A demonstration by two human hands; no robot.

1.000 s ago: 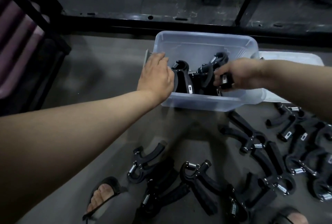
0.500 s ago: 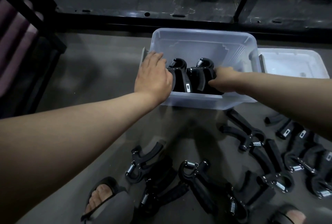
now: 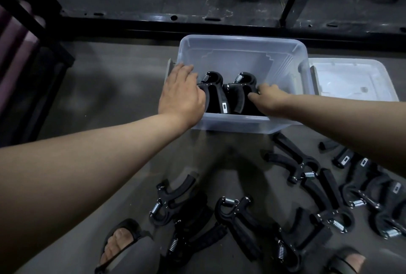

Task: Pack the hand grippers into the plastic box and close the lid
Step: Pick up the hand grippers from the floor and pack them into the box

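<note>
**While two grippers stand packed, the rest lie behind our hands**

With both hands in the box (image 3: 285, 54), we have two grippers (image 3: 228, 96) upright side by side at its near wall, springs up and handles down. Our left hand (image 3: 182, 96) lies flat over the box's left rim, fingers straight, touching the left gripper and grasping nothing. Our right hand (image 3: 269, 98) reaches in from the right and presses the other gripper; whether its fingers curl round the gripper we cannot tell. The loose grippers (image 3: 232, 214) lie on the floor near us, this side of the box, most along the right, so we judge the right hand nearer. Their long axes point every way. The lid (image 3: 351, 82) lies just beside the box's right wall.
</note>
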